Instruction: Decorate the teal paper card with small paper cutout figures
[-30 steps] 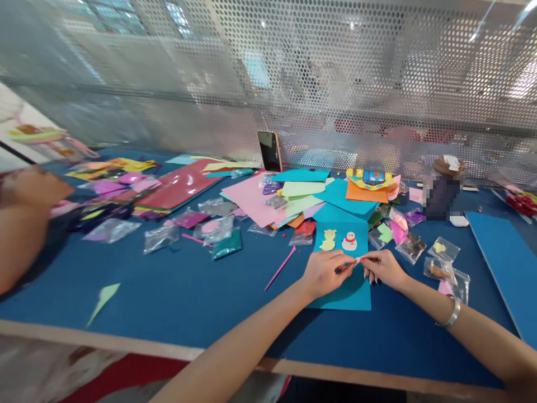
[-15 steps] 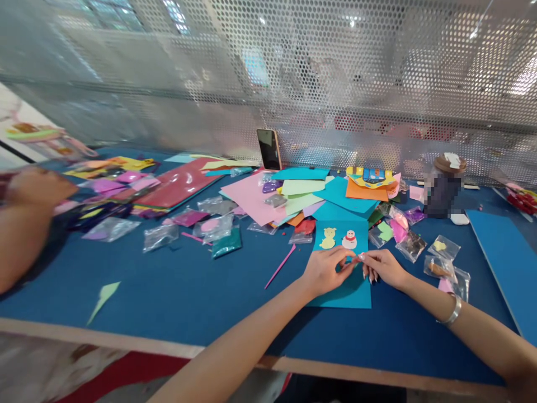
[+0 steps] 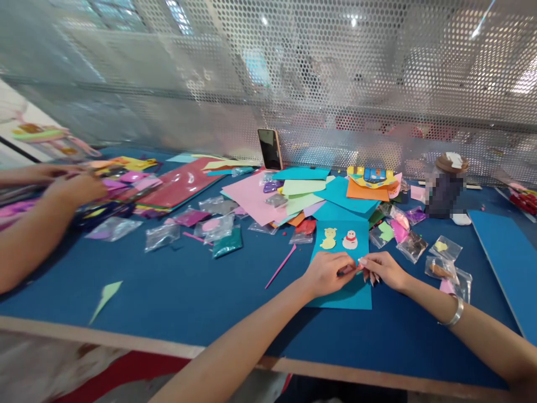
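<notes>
- Here, a small pink piece, too tiny to identify, sits pinched between the closely pressed fingertips of the left hand and the right hand, above a turquoise card.
- Just beyond the fingers, a yellow bear cutout and a red-scarfed snowman cutout adorn the card.
- Leftward, a magenta stick lies on the blue table.
- Behind, a smartphone stands before a perforated metal screen.
- Far left, a co-worker's hand works near plastic packets.
</notes>
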Demonstrator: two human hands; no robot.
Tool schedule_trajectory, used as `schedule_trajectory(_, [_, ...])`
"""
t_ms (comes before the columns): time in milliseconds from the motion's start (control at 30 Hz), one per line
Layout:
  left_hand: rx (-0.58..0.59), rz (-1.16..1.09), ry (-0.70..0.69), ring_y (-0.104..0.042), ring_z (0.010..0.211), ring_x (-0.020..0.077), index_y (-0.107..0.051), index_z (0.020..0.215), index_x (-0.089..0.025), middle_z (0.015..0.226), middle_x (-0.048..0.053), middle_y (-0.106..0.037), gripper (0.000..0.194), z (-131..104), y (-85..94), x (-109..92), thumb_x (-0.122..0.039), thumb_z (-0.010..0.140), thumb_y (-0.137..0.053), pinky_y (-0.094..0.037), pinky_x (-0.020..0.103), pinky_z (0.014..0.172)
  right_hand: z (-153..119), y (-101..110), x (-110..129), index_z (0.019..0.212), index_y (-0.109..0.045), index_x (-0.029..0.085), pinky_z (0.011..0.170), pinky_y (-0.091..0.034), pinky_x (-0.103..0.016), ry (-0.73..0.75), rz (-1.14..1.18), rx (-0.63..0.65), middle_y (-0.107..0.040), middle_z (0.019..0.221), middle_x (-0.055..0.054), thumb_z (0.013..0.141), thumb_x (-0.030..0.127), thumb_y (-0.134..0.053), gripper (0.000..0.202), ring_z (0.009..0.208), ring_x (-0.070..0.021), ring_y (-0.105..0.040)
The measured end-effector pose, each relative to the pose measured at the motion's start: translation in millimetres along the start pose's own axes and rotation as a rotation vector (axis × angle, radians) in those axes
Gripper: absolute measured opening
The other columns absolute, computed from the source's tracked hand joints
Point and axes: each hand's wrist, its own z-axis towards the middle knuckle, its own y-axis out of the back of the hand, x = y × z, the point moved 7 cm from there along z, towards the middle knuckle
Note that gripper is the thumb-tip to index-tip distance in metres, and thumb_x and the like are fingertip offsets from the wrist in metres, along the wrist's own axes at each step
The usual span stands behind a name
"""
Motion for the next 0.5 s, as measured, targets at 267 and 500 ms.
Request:
schedule_trajectory(267, [0.055, 0.132, -0.022, -0.055, 0.054, 0.0085, -0.060, 0.075, -0.019, 0.064, -0.001, -0.061, 0.022, -4, -1.3, -11, -0.039, 0.078, -0.051, -0.037, 0.017, 0.048, -13, -6, 24, 0.067, -0.062, 0.014, 0.050, -0.035, -0.021, 0.244, -0.343, -0.102, -0.055, 0.057, -0.003, 0.087, 0.037, -0.040, 0.038, 0.052, -0.0109, -0.049])
schedule_trajectory(500, [0.155, 0.436, -0.130, -0.057, 0.083, 0.0145, -0.058, 0.098, -0.025, 0.095, 0.002, -0.059, 0.022, -34, -8.0, -52, -0.034, 0.081, -0.050, -0.048, 0.024, 0.064, -9, 11, 5, 0.111, -0.058, 0.014, 0.047, -0.036, -0.022, 0.145, -0.272, -0.313, -0.057, 0.060, -0.002, 0.086, 0.036, -0.040, 0.038, 0.049, -0.0113, -0.046])
